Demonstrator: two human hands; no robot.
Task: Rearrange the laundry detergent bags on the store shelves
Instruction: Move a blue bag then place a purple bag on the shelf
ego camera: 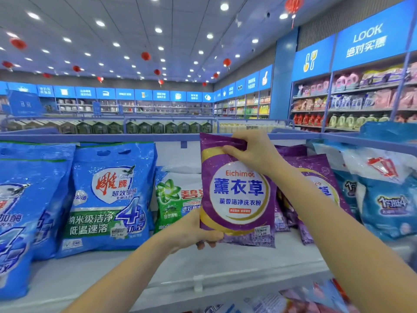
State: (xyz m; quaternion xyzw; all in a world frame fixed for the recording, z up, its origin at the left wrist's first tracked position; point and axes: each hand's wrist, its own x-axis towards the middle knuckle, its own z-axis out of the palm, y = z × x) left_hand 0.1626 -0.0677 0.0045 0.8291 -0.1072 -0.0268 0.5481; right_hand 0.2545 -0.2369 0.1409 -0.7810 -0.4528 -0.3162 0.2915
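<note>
At the left edge of the frame stands a large blue detergent bag (20,220), partly cut off, and just right of it a second blue bag (108,199) of the same brand, upright on the white shelf (225,267) and marked with a big "4". That makes two blue bags of this kind. To their right, lower and set back, sits one green and white bag (173,197), its right part hidden.

At centre frame both hands hold one purple bag (238,190) upright, just above the shelf surface and in front of the green one. It is glossy purple with yellow curved bands, a white round panel printed "Eichimoo" in orange over large blue Chinese characters, and a small price sticker at its lower right. The left hand (194,231) supports the lower left corner, fingers curled under and clamped on the bottom edge. The right hand (252,152) pinches the crumpled top edge, fingers closed on the bag.

Behind the right forearm stands at least one more purple bag (320,188) of the same design; further ones are too hidden to count. At the right edge lie two light blue and white bags (388,199).
</note>
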